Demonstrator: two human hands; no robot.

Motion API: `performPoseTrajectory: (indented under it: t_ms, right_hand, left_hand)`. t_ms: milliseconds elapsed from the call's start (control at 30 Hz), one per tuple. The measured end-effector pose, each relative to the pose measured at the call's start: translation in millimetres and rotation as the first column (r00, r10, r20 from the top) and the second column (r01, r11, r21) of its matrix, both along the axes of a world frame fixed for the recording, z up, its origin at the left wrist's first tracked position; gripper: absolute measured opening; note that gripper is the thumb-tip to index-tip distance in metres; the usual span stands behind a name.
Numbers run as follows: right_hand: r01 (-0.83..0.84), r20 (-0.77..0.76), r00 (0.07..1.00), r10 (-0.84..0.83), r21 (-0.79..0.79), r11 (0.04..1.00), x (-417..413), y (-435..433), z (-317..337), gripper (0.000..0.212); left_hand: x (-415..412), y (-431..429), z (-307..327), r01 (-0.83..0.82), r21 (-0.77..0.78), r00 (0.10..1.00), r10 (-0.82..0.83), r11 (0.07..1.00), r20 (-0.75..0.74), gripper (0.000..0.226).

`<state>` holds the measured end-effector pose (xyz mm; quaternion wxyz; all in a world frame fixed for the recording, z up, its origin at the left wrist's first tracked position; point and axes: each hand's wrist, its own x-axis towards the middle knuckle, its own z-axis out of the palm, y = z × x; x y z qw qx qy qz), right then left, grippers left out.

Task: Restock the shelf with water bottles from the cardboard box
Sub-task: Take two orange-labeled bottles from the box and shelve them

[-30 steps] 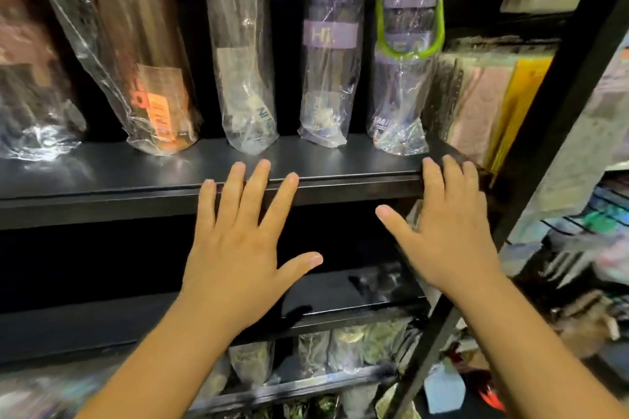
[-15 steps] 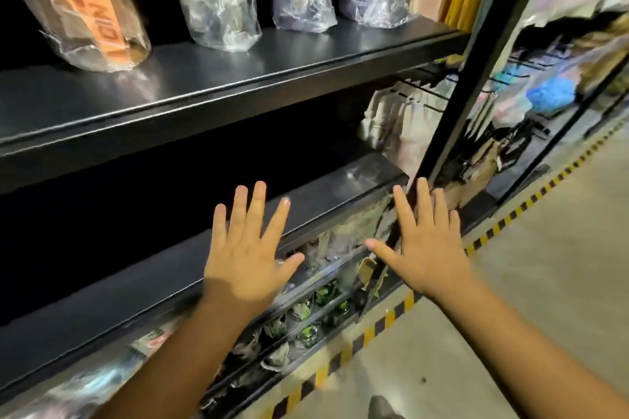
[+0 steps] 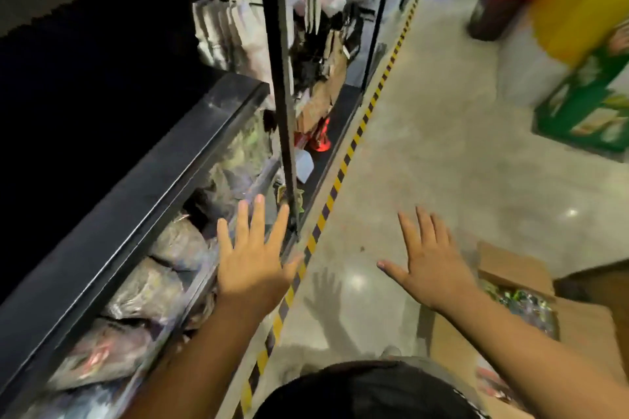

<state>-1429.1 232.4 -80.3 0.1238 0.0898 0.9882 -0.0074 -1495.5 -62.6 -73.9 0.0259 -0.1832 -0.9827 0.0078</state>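
Holds nothing with left hand [image 3: 252,265] or right hand [image 3: 432,269], fingers spread wide. Has the box [image 3: 507,265] low on the right, open, nearer the right hand.

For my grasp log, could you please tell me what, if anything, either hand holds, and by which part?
Nothing is held: left hand and right hand are both spread open.
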Motion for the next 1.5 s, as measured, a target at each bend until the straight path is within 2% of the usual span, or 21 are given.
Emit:
performPoseTrajectory:
  t_ms: [167, 367, 533, 733, 833, 933, 1100, 1233, 1367, 1500]
  right_hand:
    - [0.246, 0.082, 0.967, -0.243, -0.024, 0.969, 89, 64, -22, 0.104]
    - [0.499, 0.114, 0.862, -0.494, -0.022, 0.866, 201, 144, -42, 0.104]
    - [0.695, 0.141, 0.716, -0.684, -0.047, 0.718, 303, 216, -54, 0.102]
    - [0.829, 0.178, 0.551, -0.815, -0.003, 0.559, 397, 294, -63, 0.105]
    - [0.88, 0.149, 0.469, -0.871, 0.01, 0.475, 424, 316, -62, 0.097]
    - [0.921, 0.115, 0.389, -0.914, -0.034, 0.388, 437, 329, -66, 0.093]
    - [0.977, 0.141, 0.172, -0.975, -0.147, 0.151, 446, 330, -90, 0.089]
    - [0.988, 0.159, 0.032, -0.987, -0.155, 0.007, 448, 324, -102, 0.092]
    - [0.991, 0.178, -0.088, -0.98, -0.08, -0.104, 445, 329, -110, 0.095]
    - [0.958, 0.148, -0.27, -0.951, -0.059, -0.281, 431, 329, -103, 0.093]
  left_hand:
    - [13, 72, -18, 0.199, -0.019, 0.976, -0.197, 0.98, 0.09, 0.084]
    - [33, 197, -32, 0.41, -0.082, 0.909, -0.399, 0.908, 0.118, 0.085]
    - [80, 326, -39, 0.569, -0.014, 0.812, -0.56, 0.822, 0.167, 0.083]
    - [153, 453, -50, 0.723, -0.019, 0.678, -0.705, 0.69, 0.208, 0.081]
    - [180, 498, -53, 0.797, -0.026, 0.59, -0.768, 0.604, 0.25, 0.081]
    - [195, 535, -52, 0.859, -0.1, 0.511, -0.825, 0.503, 0.242, 0.081]
    - [204, 592, -66, 0.93, -0.124, 0.367, -0.885, 0.345, 0.288, 0.076]
    - [209, 639, -77, 0.969, -0.109, 0.247, -0.906, 0.223, 0.344, 0.078]
    - [205, 696, -89, 0.995, -0.097, 0.048, -0.922, 0.011, 0.385, 0.078]
    - [196, 746, -86, 0.967, -0.146, -0.131, -0.9, -0.208, 0.415, 0.079]
